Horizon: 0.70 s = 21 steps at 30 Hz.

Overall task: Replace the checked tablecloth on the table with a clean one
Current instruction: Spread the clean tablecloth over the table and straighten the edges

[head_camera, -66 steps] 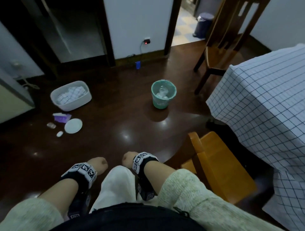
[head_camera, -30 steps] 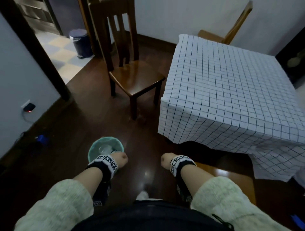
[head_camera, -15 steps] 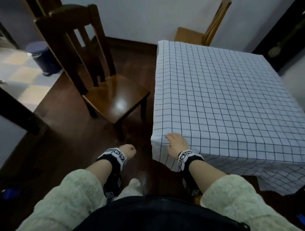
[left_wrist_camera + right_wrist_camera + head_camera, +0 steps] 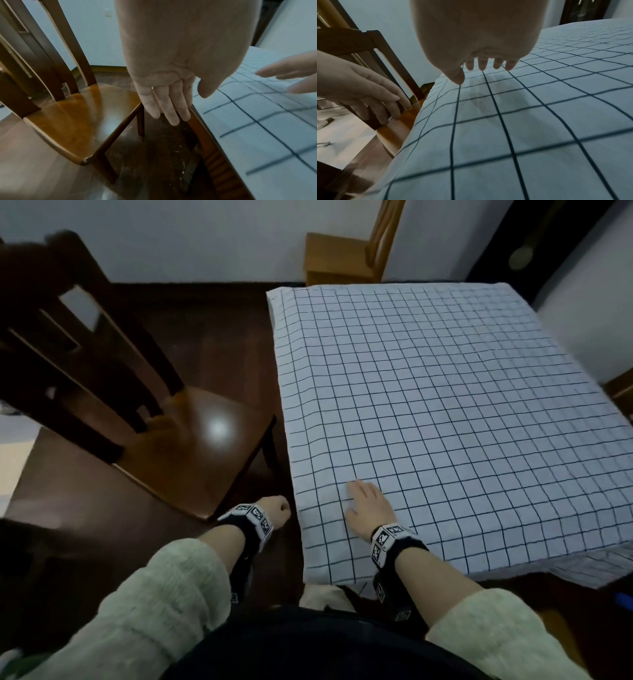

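head view — both hands (image 4: 368, 508) open, right over tablecloth (image 4: 445, 405)

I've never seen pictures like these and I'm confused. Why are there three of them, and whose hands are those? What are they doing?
They all show one person, at one moment, from three cameras. The first camera sits on the person's head and looks down. The other two are strapped to the wrists, so each looks along a hand from very close.

The right hand is spread open on, or just over, the checked tablecloth, which covers the table; how it touches is unclear. The left hand hangs beside the table, near its corner, with fingers straight, holding nothing. A dark wooden chair stands left of the table, and a lighter chair stands behind it.

Nothing else lies on the cloth. The person will probably pull it off soon.
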Each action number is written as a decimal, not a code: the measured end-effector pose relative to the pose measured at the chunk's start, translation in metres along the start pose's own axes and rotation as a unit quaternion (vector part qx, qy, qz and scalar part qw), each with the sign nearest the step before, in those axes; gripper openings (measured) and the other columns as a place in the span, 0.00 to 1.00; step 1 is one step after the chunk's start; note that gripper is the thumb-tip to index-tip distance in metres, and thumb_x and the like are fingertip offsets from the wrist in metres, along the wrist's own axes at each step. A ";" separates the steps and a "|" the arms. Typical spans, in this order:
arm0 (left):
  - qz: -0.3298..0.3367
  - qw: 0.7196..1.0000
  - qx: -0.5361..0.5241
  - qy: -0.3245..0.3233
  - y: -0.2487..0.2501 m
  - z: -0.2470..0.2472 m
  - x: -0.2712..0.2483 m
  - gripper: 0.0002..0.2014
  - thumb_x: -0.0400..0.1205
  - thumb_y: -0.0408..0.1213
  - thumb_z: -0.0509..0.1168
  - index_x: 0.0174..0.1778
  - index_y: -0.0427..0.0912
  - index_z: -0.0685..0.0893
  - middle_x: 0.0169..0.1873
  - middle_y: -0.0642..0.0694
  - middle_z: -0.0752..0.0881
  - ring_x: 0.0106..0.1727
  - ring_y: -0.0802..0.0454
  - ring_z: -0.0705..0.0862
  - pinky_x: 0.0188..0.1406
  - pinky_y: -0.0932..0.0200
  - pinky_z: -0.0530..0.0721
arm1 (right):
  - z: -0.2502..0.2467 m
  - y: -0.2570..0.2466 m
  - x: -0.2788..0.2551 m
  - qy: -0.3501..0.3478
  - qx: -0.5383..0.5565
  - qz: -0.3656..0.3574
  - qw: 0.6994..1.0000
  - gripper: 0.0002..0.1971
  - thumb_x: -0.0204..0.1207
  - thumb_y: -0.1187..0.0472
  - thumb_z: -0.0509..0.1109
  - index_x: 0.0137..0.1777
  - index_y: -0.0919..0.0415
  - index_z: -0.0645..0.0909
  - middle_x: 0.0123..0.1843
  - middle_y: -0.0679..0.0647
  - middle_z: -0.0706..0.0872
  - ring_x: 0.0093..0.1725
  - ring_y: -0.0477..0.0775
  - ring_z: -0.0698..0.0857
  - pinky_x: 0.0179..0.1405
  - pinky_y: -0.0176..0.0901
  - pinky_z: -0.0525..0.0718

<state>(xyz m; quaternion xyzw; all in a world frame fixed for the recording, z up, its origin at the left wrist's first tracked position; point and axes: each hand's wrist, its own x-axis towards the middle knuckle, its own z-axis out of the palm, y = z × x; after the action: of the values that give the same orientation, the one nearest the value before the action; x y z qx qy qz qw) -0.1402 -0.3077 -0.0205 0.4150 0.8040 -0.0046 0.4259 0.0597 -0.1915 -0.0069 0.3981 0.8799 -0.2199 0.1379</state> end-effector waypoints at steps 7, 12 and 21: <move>-0.040 0.992 -0.116 0.000 0.017 -0.040 0.058 0.27 0.85 0.51 0.60 0.74 0.37 0.67 0.64 0.39 0.81 0.62 0.41 0.82 0.58 0.51 0.81 | -0.014 -0.011 0.036 0.056 0.071 -0.007 0.996 0.26 0.82 0.61 0.57 0.80 0.58 0.63 0.82 0.54 0.64 0.81 0.54 0.62 0.80 0.49 0.62; -0.076 0.978 -0.195 -0.011 0.010 -0.063 0.095 0.34 0.83 0.51 0.64 0.79 0.34 0.62 0.71 0.36 0.76 0.70 0.37 0.76 0.65 0.49 0.77 | -0.013 -0.046 0.050 0.092 0.096 -0.039 0.990 0.22 0.79 0.66 0.58 0.74 0.55 0.73 0.72 0.50 0.77 0.69 0.52 0.76 0.69 0.46 0.73; 0.039 0.968 -0.233 -0.089 -0.015 -0.105 0.122 0.08 0.83 0.36 0.65 0.50 0.34 0.84 0.42 0.40 0.87 0.36 0.49 0.84 0.31 0.61 0.85 | 0.032 -0.134 0.049 0.120 0.217 0.184 0.951 0.15 0.81 0.64 0.58 0.64 0.53 0.80 0.59 0.46 0.81 0.58 0.49 0.80 0.58 0.39 0.77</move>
<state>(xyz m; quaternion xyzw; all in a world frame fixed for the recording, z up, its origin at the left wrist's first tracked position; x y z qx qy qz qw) -0.2570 -0.1985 -0.0432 0.3331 0.7248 0.1621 0.5809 -0.0723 -0.2545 -0.0176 0.5966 0.7325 -0.3273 -0.0210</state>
